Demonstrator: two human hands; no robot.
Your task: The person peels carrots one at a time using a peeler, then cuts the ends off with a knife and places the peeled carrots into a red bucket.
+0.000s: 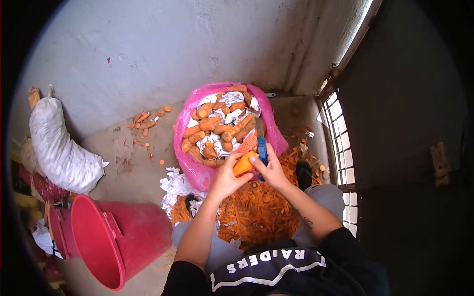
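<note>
In front of my knees, my left hand (230, 176) is closed around a bright orange peeled carrot (243, 165). My right hand (271, 170) grips a blue-handled tool (262, 149) that looks like a peeler, its thumb right at the carrot. Just above the carrot, a flat orange-red dotted piece (247, 143) sticks up by my left fingertips. Beyond my hands stands an open pink plastic sack (183, 143) full of unpeeled carrots (211, 123) and crumpled white paper (232, 98). Orange peelings (254, 212) cover the floor between my legs.
A red bucket (133, 237) lies tipped on its side at the left, with a filled white sack (61, 143) behind it. Loose carrot pieces (144, 123) lie near the wall. Crumpled paper (175, 185) is by my left foot. A dark door (405, 123) stands at the right.
</note>
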